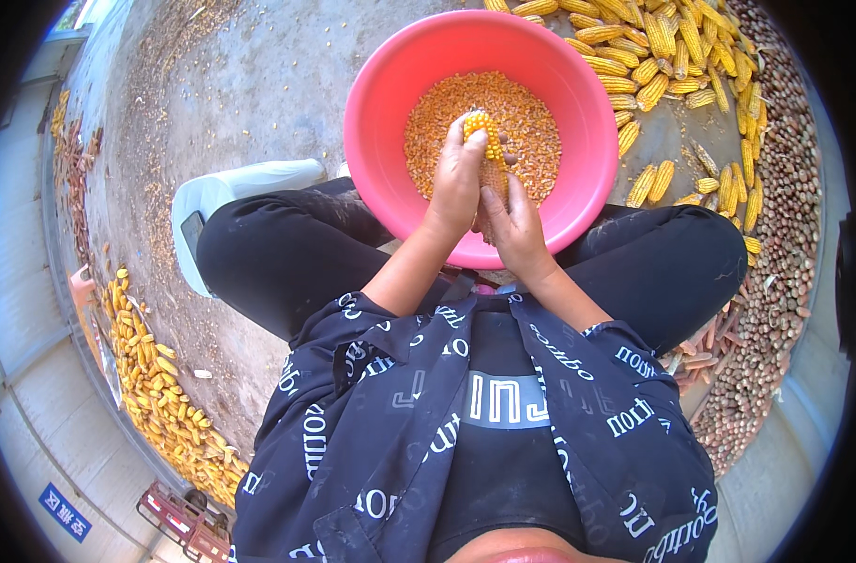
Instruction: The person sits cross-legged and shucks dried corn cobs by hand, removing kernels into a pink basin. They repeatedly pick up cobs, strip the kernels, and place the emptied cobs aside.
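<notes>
Both hands are over a pink plastic basin (372, 119), which stands between my bent legs. My left hand (457, 165) grips a corn ear (481, 130), with the thumb on yellow kernels near its top. Lower down, the ear's side shows bare cob. My right hand (518, 222) is closed around the lower part, touching the left. A reddish cob end (486, 229) sticks out below the palms; I cannot tell whether it belongs to the same ear. Loose orange-yellow corn kernels (428, 127) cover the basin's bottom.
Unshelled corn ears (653, 42) lie at the upper right, beside a long stack of cobs (780, 211). Loose bare cobs (702, 352) lie by my right knee. More ears (160, 401) line the left wall. A pale plastic object (252, 179) with a dark phone-like device (191, 231) stands by my left knee.
</notes>
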A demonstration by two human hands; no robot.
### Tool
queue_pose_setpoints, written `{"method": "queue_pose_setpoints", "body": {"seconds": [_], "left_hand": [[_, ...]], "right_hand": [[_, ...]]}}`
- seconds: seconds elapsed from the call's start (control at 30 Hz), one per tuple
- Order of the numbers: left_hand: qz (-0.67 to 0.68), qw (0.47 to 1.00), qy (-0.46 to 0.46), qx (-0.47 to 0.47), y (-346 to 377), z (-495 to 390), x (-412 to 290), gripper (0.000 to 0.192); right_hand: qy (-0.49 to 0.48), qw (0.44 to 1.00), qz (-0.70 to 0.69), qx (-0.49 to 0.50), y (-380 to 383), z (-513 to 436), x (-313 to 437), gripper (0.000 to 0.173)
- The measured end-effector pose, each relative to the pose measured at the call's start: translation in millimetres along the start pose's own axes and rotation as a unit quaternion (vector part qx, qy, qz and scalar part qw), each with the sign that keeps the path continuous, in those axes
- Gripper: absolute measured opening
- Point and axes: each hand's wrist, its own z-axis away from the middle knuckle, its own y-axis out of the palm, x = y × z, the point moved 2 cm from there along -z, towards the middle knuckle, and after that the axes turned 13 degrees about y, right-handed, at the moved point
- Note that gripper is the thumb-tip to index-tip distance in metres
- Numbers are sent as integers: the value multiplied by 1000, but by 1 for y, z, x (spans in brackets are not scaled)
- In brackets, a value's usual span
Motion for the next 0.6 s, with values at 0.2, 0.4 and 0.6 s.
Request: {"method": "queue_pose_setpoints", "body": {"seconds": [0.2,0.4,0.6], "left_hand": [[-163,984,62,46,-10,-4,10,37],[-45,998,41,23,-8,-2,6,32],[-79,997,-7,20,-3,-5,-4,27]], "right_hand": [[5,1000,-5,-7,-2,0,-3,26],[12,1000,-4,-1,-1,2,0,26],[-4,999,31,-7,0,4,4,30]]}}
